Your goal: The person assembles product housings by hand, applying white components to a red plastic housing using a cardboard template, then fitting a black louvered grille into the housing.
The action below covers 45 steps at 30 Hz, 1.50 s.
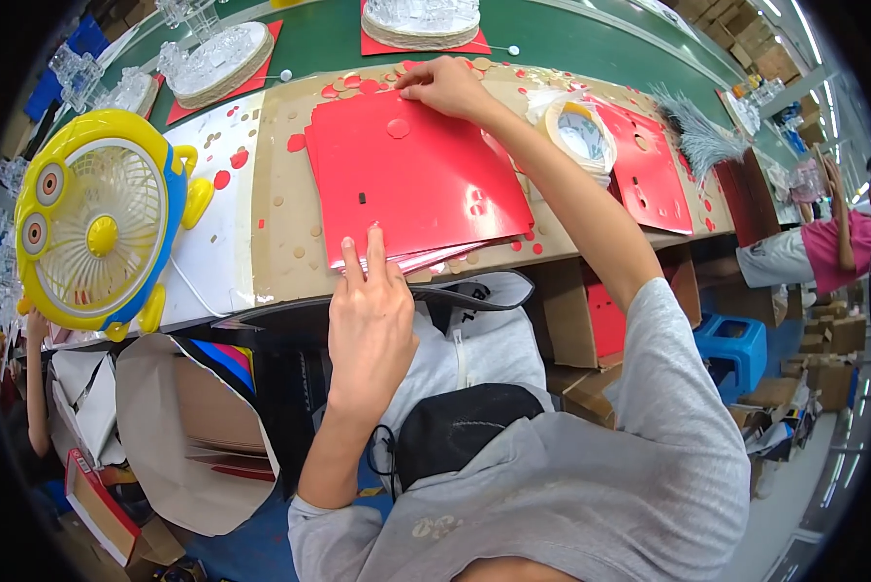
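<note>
A stack of glossy red sheets (406,175) lies on the brown cardboard work surface in front of me. The top sheet has a small dark slot, a round cut mark and a lighter mark near its right side. My left hand (370,315) rests at the near edge, its index and middle fingers stretched onto the top sheet. Its thumb is mostly hidden. At the far edge, my right hand (450,89) has its fingers bent together on the rim of the red sheet. Small red and tan discs (348,87) lie scattered around the stack.
A yellow-and-blue fan (101,228) stands at the left. Right of the stack are tape rolls (581,136) and another red sheet (644,175). White discs bearing clear pieces (421,19) sit on the green belt (319,44). A blue stool (731,349) stands at right.
</note>
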{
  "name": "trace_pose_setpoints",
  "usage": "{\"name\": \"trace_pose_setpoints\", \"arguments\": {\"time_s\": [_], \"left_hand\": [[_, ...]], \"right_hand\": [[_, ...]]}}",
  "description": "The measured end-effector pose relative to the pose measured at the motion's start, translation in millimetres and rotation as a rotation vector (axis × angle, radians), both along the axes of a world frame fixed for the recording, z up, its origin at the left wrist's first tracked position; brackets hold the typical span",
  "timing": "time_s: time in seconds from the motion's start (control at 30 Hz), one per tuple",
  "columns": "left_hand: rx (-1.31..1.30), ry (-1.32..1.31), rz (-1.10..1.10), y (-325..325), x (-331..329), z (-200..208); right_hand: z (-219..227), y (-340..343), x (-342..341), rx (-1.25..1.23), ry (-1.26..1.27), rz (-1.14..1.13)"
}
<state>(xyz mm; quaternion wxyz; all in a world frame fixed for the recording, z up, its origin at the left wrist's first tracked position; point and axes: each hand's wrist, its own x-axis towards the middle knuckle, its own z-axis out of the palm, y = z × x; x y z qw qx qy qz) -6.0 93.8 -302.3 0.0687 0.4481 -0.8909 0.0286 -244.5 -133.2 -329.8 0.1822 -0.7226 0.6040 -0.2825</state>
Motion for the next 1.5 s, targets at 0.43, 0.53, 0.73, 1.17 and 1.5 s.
{"name": "trace_pose_setpoints", "arguments": {"time_s": [0.43, 0.53, 0.73, 1.17, 1.5], "left_hand": [[-0.049, -0.025, 0.071, 8.0, -13.1, -10.7], [-0.077, -0.035, 0.078, 8.5, -16.0, -14.1], [-0.073, 0.024, 0.09, 11.3, -14.0, -15.7], [0.093, 0.31, -0.12, 20.2, 10.7, 13.1], [0.609, 0.694, -0.071, 68.5, 60.5, 47.5]], "right_hand": [[-24.9, 24.9, 10.1, -0.577, 0.181, 0.051], [-21.4, 16.8, 8.0, -0.542, 0.165, -0.004], [39.4, 18.1, 6.5, -0.229, -0.002, -0.015], [102.1, 74.5, 11.1, -0.432, 0.496, -0.217], [153.9, 82.4, -239.3, -0.397, 0.529, -0.503]]}}
